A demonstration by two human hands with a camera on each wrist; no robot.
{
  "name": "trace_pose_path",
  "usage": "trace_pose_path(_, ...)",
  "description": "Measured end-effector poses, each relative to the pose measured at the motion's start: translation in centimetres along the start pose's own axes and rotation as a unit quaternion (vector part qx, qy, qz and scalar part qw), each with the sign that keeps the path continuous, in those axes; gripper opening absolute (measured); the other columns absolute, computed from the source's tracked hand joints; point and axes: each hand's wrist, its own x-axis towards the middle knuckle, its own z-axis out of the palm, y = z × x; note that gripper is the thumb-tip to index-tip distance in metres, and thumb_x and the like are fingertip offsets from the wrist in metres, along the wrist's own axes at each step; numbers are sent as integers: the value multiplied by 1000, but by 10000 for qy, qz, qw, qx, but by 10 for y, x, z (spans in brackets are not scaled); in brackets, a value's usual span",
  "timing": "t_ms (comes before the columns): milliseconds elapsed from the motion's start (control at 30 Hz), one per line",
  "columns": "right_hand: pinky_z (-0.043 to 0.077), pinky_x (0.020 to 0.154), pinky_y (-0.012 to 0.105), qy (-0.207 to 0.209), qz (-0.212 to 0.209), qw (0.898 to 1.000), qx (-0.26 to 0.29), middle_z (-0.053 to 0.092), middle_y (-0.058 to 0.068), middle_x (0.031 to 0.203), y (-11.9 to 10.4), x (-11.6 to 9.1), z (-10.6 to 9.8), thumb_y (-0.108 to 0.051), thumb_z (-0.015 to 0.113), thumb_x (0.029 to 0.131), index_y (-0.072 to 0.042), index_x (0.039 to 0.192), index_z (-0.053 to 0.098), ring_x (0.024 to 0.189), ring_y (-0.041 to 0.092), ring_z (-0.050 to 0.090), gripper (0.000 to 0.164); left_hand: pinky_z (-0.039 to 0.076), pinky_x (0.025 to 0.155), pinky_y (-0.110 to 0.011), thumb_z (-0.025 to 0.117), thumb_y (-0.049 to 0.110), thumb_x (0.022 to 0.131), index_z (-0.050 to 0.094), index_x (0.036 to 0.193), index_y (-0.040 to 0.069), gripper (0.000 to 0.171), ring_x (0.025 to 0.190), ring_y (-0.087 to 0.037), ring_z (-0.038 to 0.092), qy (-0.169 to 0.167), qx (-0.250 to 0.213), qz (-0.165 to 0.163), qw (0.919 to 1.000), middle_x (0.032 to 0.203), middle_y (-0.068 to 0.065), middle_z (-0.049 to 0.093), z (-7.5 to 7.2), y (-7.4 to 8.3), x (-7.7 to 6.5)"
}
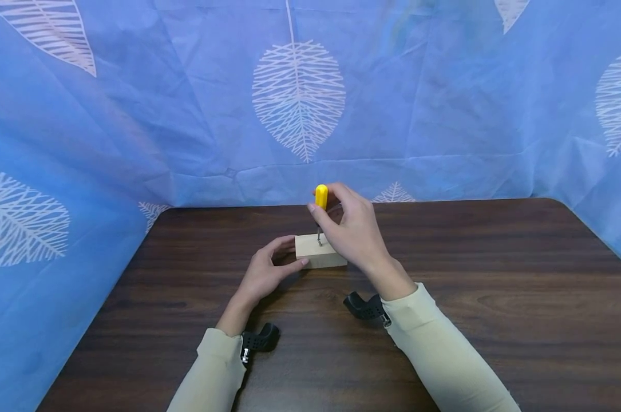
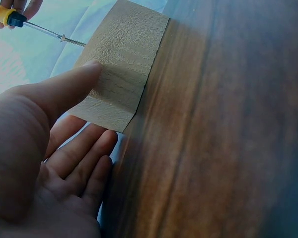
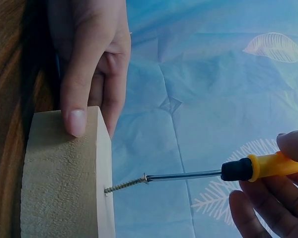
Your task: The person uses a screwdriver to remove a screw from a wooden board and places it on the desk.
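A pale wooden block (image 1: 320,261) lies on the table. My left hand (image 1: 261,274) grips its left end, thumb on the near face and fingers behind. In the right wrist view a threaded screw (image 3: 125,185) stands with its tip in the block's top face, most of the thread exposed and slightly tilted from the driver's shaft. My right hand (image 1: 360,232) holds a screwdriver (image 1: 321,196) upright by its yellow handle, pinched between thumb and fingers. The screwdriver's tip meets the screw head, as the left wrist view also shows.
The dark wood-grain table (image 1: 495,320) runs out to both sides. A blue cloth (image 1: 197,103) with white leaf prints hangs behind it and along the left and right. Black wrist mounts (image 1: 261,337) sit under both sleeves.
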Motion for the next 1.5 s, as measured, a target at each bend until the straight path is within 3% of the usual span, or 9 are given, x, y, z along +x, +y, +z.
trace_pose_path(267,64,88,40,55,181,9989,427,73,10,108,-1,-2,1,-18,76,102,-6,121,61,94,21,73,28,47,120,-57,85,29,96,61,152,20,62,140,-30,62,-2,34,47,10000,146,-6,69,-1,-2,-2)
trace_pose_path(633,66,82,35,320,-164,9986,386,76,8,104,1,0,0,-14,82,97,-7,115,73,89,18,76,22,47,120,-56,85,29,95,61,152,21,62,141,-28,61,2,-61,57,10000,146,-4,69,0,0,-2)
trace_pose_path(1033,65,87,40,128,-40,9993,349,75,6,109,1,-1,0,-14,73,100,-10,128,74,95,19,73,28,48,119,-57,85,29,95,61,152,21,62,141,-29,61,22,-33,36,10000,147,-5,68,0,0,-2)
trace_pose_path(1333,57,80,38,-280,310,9979,486,70,6,109,-2,-2,1,-14,58,106,-12,142,63,88,21,67,36,49,118,-56,85,28,96,62,152,20,62,141,-30,62,1,-44,106,9999,147,-6,68,0,0,-2)
trace_pose_path(1500,56,76,35,-285,175,9988,361,69,6,106,-2,-2,3,-20,62,109,-11,139,64,87,20,64,31,48,119,-57,86,30,95,62,151,22,61,141,-30,61,4,-23,37,10000,147,-5,68,-1,-1,-2)
